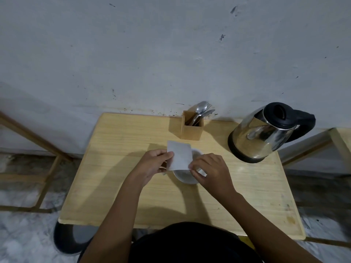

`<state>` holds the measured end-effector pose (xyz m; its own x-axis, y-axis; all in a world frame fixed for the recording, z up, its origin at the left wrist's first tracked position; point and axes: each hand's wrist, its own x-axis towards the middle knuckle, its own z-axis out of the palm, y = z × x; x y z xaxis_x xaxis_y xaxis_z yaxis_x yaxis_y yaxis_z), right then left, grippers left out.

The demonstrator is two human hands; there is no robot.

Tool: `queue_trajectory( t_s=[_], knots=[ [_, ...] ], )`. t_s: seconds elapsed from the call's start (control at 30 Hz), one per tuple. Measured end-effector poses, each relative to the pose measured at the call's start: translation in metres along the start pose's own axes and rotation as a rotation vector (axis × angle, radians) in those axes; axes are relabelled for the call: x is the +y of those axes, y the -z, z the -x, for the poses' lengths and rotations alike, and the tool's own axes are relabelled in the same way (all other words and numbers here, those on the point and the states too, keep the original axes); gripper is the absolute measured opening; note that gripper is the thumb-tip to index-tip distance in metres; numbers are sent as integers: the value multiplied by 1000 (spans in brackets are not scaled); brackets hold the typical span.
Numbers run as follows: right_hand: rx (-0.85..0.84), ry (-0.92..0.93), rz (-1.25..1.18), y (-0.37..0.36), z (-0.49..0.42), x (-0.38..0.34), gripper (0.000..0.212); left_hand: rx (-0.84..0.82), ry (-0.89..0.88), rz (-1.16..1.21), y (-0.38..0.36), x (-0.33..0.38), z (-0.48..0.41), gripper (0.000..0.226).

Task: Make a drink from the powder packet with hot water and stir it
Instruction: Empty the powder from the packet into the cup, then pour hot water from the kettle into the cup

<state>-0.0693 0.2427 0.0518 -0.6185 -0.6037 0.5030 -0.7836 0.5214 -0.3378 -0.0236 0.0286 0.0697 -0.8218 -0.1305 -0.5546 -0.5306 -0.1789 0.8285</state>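
Observation:
A silvery powder packet [180, 156] is held upright over a white cup [185, 178] in the middle of the wooden table [117, 179]. My left hand [152, 166] pinches the packet's left edge. My right hand [210, 170] pinches its lower right corner, just above the cup. The packet and hands hide most of the cup. A steel electric kettle [266, 132] with a black lid and handle stands at the back right. A wooden holder [191, 128] with spoons [200, 109] and a fork stands at the back, behind the cup.
The table stands against a scuffed grey wall [171, 54]. Wooden frames [38, 141] flank it on the left and right over a marble floor. A dark round stool edge [62, 242] shows at the table's near left corner.

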Motion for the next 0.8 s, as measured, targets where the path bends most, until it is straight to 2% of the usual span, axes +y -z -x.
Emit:
queue_trajectory(
  t_s=[0.07, 0.13, 0.23, 0.3, 0.4, 0.47, 0.57, 0.63, 0.7, 0.8],
  knots=[
    [-168, -163, -12, -6, 1, 6, 21, 125, -6, -20, 6, -8, -1, 22],
    [-314, -416, -103, -13, 3, 12, 45, 267, 16, -48, 15, -19, -2, 21],
    [-398, -674, -226, -24, 0, 15, 70, 353, 39, -138, 24, -34, -5, 23],
    [-437, -710, -246, -30, -2, 15, 80, 399, 60, -157, 24, -42, -11, 21],
    [-478, -702, -231, -38, -1, 16, 83, 499, 77, -257, 25, -55, -26, 16],
    [-497, -706, -239, -40, -2, 18, 85, 556, 78, -448, 26, -64, -33, 14],
    [-508, -701, -233, -40, -6, 22, 90, 636, -5, -782, 26, -74, -34, 37],
    [-507, -706, -238, -40, -7, 23, 90, 572, -165, -1021, 23, -82, -34, 44],
    [-508, -715, -238, -41, -7, 24, 92, 446, -277, -1182, 22, -92, -38, 41],
    [-507, -707, -236, -41, -7, 26, 87, 298, -291, -1331, 23, -105, -45, 35]
  ],
)
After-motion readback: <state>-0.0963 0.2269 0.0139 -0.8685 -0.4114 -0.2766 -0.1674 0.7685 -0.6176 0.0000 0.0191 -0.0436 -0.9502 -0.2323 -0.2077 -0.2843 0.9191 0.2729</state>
